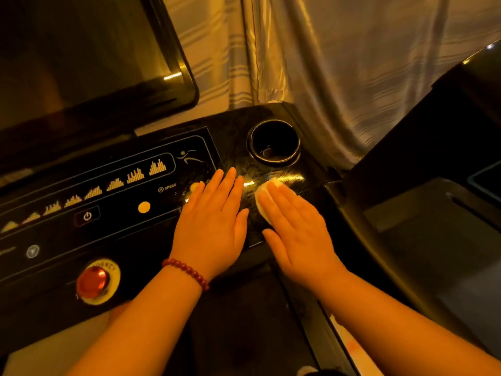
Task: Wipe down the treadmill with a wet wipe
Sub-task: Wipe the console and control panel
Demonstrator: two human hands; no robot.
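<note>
Right hand (295, 229) is pressing flat, fingers straight, on the wet wipe (264, 194), which is lying on the glossy treadmill console (271, 175) just below the cup holder (274, 143). Left hand (214, 213) is resting flat beside it, fingers extended, holding nothing, on the control panel (108, 202) edge; beaded bracelet (187, 272) is sitting at the wrist.

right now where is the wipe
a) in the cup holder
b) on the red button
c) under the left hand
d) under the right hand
D: the wipe shows white from beneath the straight fingers of the right hand, on the glossy top just nearer than the cup holder; the left hand lies flat beside it with no wipe showing.
</note>
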